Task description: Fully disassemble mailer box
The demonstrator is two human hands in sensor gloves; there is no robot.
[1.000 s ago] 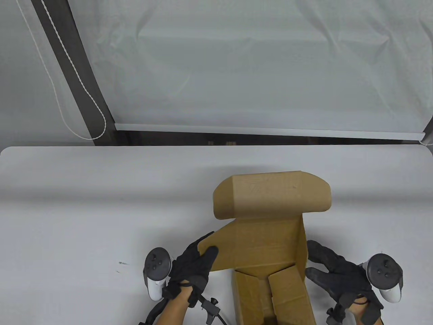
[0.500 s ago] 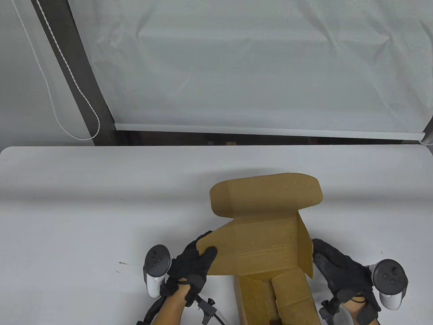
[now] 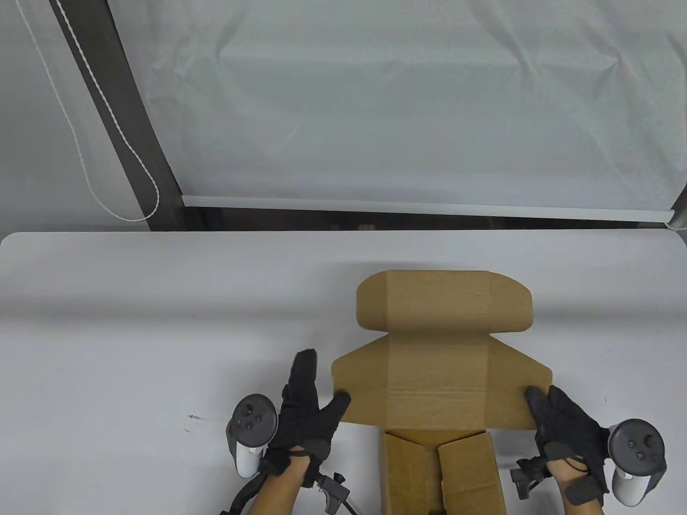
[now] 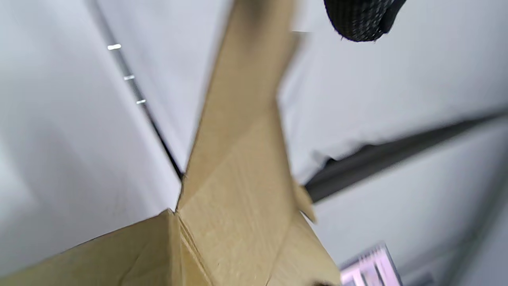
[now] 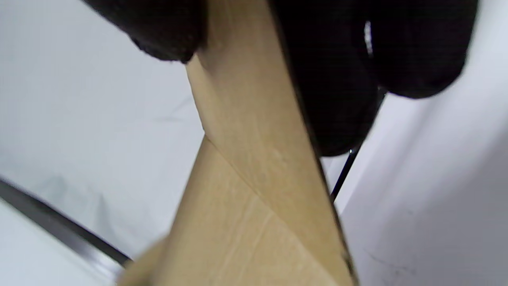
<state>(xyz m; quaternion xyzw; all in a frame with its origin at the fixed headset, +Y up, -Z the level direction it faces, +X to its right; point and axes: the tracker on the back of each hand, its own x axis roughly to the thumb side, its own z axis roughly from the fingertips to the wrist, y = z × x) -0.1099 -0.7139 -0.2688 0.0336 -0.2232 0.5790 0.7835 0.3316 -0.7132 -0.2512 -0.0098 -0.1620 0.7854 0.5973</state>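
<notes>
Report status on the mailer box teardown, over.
Left hand thumb on the left wing, fingers open. Right hand pinches the right wing. Mailer box wings spread, near flaps unflattened. Nothing obstructing.

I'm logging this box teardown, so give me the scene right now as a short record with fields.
object: mailer box, brown cardboard, mostly opened out
side flaps: spread left and right
near end: two flaps not yet flattened
left hand: thumb on the left flap's edge, fingers extended
right hand: grips the right flap's edge
surface: white table
</notes>
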